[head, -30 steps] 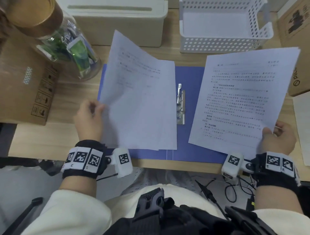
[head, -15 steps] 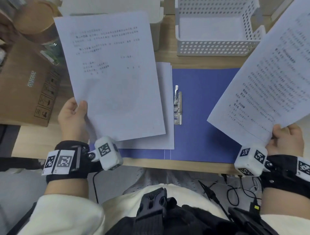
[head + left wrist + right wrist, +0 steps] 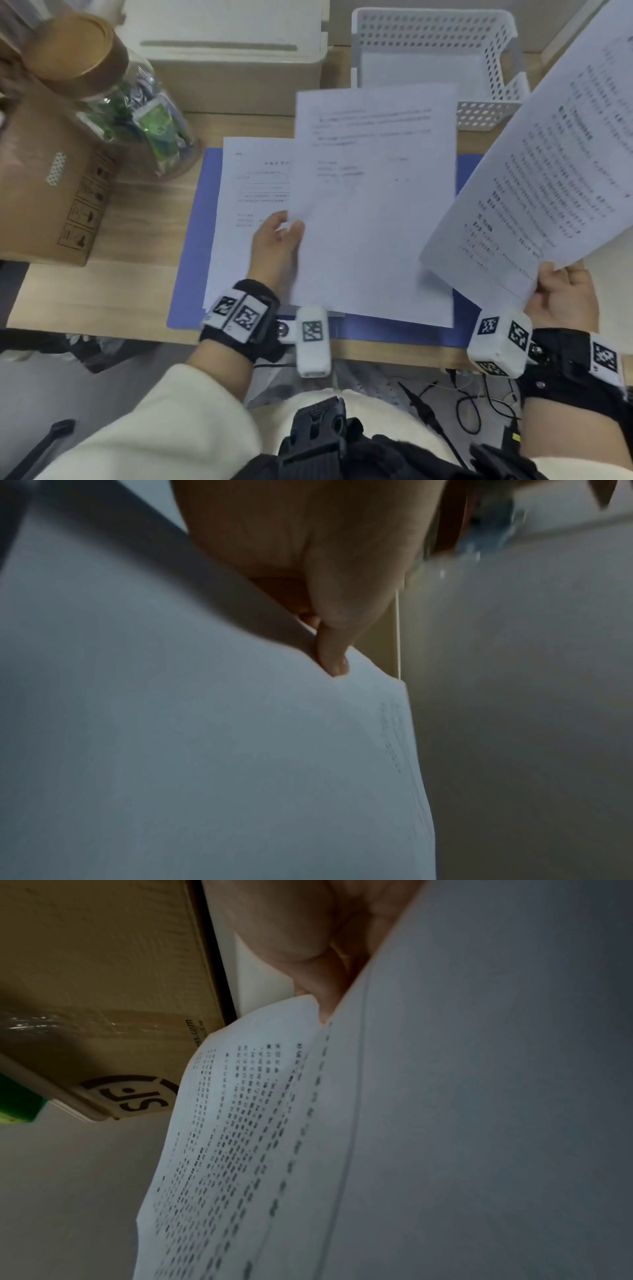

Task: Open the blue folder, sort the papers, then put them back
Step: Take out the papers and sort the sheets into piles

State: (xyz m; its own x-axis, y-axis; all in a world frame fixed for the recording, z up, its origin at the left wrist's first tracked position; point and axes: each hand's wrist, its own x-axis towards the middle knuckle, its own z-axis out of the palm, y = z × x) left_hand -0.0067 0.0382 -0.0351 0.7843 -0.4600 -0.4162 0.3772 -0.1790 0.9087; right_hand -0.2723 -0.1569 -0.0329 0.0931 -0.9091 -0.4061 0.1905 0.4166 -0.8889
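The blue folder lies open on the wooden desk. A stack of printed papers rests on its left half. My left hand pinches the left edge of a single sheet that hangs over the folder's middle and hides its metal clip; in the left wrist view the thumb presses on that sheet. My right hand grips the bottom corner of a raised bundle of text pages at the right; the right wrist view shows these pages fanned apart.
A white perforated basket and a cream lidded box stand at the back. A glass jar with a wooden lid and a cardboard box sit at the left. Another cardboard box stands at the far right.
My left hand has carried its sheet from the left side rightward over the folder's middle, uncovering the stack beneath. My right hand has stayed raised at the right with its pages.
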